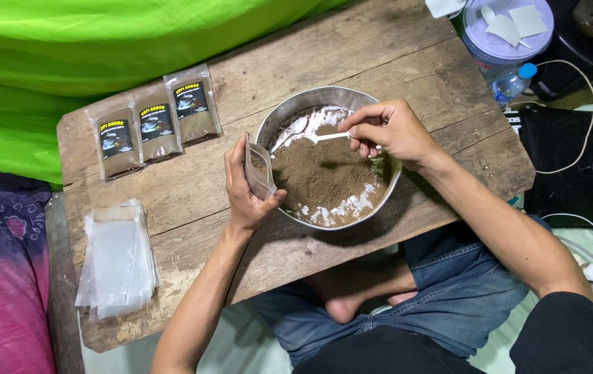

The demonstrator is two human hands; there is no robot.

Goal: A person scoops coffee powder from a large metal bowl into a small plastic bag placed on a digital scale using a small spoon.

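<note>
On the wooden surface (pixel 324 62) sits a round metal bowl (pixel 279 114) of brown powder (pixel 324 183) with white streaks, and the left hand (pixel 244 194) is clamped around a small clear pouch (pixel 259 168), holding it upright with its mouth open just over the bowl's near-left rim. The right hand (pixel 390 130), above the bowl's far-right part, pinches the handle of a white plastic spoon (pixel 308 133) whose bowl end lies over the powder. Well left of the bowl lie three filled, labelled packets (pixel 154 123) in a row, with a stack of empty clear bags (pixel 118 257) nearer the person.
</note>
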